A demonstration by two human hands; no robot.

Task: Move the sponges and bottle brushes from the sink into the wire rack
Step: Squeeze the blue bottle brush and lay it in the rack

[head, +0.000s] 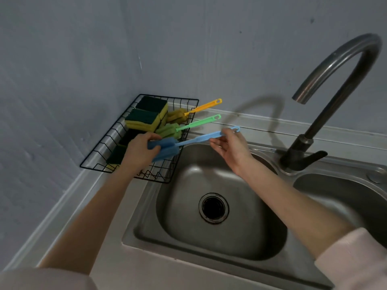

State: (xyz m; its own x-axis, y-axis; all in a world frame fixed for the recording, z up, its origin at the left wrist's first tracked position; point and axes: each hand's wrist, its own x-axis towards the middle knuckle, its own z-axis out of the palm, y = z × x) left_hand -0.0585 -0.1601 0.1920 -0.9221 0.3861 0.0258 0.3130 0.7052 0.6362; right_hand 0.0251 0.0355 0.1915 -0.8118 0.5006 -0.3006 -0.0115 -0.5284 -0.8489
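While the stainless steel sink basin (209,233) nearest the viewer held nothing but its round black drain (213,207), the last piece of the job, a long blue plastic bottle brush with a foam head (167,148), was held just above the near right corner of the black wire rack (100,167) on the worktop (129,275). The left hand (142,152) had its grip curled round the soft blue foam head, which looked light and squashy, likely to give under the fingers rather than slip. The right hand (232,147) pinched the thin handle near its hooked end between thumb and fingertips, the other fingers spread loosely. That handle seemed stiff but slender, so a hold at both ends suited steering it; the foam end was probably the surer place to hold. Farther off in the rack lay a green foam bottle brush (178,128) and a yellow foam bottle brush (188,113), handles poking out over the right rim. Left of them sat the yellow sponges with dark green scouring tops (146,118). At the far right rose the curved metal tap (335,65).
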